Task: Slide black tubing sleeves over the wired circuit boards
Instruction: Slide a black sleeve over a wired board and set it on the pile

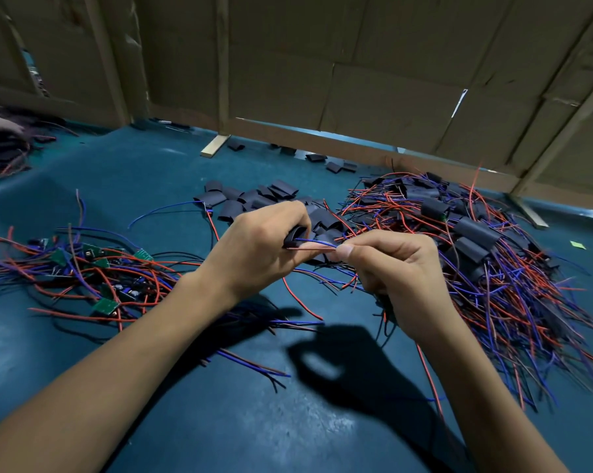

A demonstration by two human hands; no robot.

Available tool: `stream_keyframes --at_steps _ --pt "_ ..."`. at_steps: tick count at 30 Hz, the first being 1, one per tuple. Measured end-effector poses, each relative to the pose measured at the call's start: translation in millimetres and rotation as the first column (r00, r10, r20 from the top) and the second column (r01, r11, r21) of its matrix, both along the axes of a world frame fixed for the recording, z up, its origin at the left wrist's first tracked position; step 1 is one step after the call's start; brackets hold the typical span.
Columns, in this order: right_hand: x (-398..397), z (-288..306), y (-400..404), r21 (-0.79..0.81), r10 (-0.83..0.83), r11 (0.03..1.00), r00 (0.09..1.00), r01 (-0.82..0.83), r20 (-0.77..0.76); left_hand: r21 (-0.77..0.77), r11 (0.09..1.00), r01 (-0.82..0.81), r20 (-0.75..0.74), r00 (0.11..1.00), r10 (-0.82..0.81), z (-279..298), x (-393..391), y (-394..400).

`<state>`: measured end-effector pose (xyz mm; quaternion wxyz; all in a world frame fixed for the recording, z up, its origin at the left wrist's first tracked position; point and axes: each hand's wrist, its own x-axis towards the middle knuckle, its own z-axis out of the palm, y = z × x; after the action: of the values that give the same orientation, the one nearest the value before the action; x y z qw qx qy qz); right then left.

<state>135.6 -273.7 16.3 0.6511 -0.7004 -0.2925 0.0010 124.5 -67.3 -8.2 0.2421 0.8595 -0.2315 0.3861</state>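
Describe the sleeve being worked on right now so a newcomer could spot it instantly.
Start at the blue table and find the two hands meeting mid-frame. The left hand grips a black tubing sleeve. Unlike the loose sleeves heaped behind, it is lifted off the table with wires entering its open end.

Light is dim and cool, falling from above and slightly behind: the hands (325,257) throw a hard dark shadow on the worktop (192,421), which shows a pale sheen nearby. Daylight glows through gaps in the cardboard wall (373,63). Wide-angle bending curves the edges; corners are soft.
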Motion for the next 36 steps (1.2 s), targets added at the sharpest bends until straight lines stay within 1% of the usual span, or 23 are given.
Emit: stream_keyframes --at_steps 4,8,10,13,17,19,20,22,24,25,27,29,31,33,36 --pt "4.2 -1.3 -0.8 0.028 -0.015 0.999 0.996 0.017 -0.092 -0.004 1.000 -0.002 0.071 0.997 0.002 -0.1 1.2 -0.4" --pt "6.5 -1.2 -1.7 0.135 0.053 0.991 0.977 -0.025 -0.205 0.008 1.000 0.025 0.126 0.992 -0.026 -1.2 1.3 -5.1" --pt "7.9 -0.5 -3.6 0.140 0.065 0.990 0.973 -0.034 -0.223 0.007 1.000 0.026 0.145 0.989 -0.027 -1.1 1.0 -5.6" --pt "7.9 -1.6 -4.4 0.096 0.038 0.995 0.980 -0.020 -0.194 0.005 1.000 0.028 0.152 0.988 -0.028 1.5 -0.5 -5.0" --pt "7.5 -3.5 -2.6 0.021 -0.029 0.999 0.988 0.033 -0.154 0.022 0.999 0.049 0.118 0.992 -0.052 4.1 -4.7 -7.0" --pt "6.2 -2.9 -2.2 0.001 -0.038 0.999 0.993 0.039 -0.110 0.030 0.998 0.055 0.102 0.993 -0.057 5.4 -7.0 -8.6" --pt "4.4 -2.3 -1.4 -0.012 -0.028 1.000 0.998 0.027 -0.064 0.066 0.997 0.033 0.100 0.994 -0.039 5.9 -7.3 -8.9" --pt "0.1 -5.0 3.2 -0.050 0.000 0.999 0.999 0.003 0.049 0.202 0.979 -0.026 0.074 0.997 0.011 5.8 -6.3 -9.3" --pt "-3.9 -11.3 10.6 -0.089 0.004 0.996 0.996 0.004 0.088 0.309 0.950 -0.047 0.008 0.999 0.047 3.9 -4.5 -8.9" --pt "-5.5 -14.3 14.7 -0.104 -0.008 0.994 0.996 0.018 0.091 0.320 0.945 -0.061 -0.030 0.997 0.074 3.0 -3.4 -7.2" --pt "-5.6 -21.0 19.7 -0.160 -0.071 0.983 0.992 0.087 0.106 0.258 0.959 -0.121 -0.110 0.982 0.153 1.0 0.2 -1.0" --pt "-1.8 -23.7 18.1 -0.256 -0.118 0.957 0.989 0.138 0.092 0.100 0.980 -0.169 -0.208 0.960 0.187 -0.3 5.5 9.5" --pt "3.0 -25.0 14.1 -0.316 -0.072 0.947 0.997 0.059 -0.029 -0.033 0.979 -0.199 -0.251 0.950 0.185 -0.3 7.9 19.0" --pt "6.5 -26.9 11.1 -0.247 -0.017 0.969 0.988 -0.023 -0.156 -0.051 0.965 -0.258 -0.248 0.939 0.238 0.3 10.2 27.0" --pt "10.5 -26.0 10.5 -0.063 -0.047 0.997 0.974 0.034 -0.220 0.030 0.952 -0.304 -0.197 0.932 0.304 -0.2 12.1 33.9"
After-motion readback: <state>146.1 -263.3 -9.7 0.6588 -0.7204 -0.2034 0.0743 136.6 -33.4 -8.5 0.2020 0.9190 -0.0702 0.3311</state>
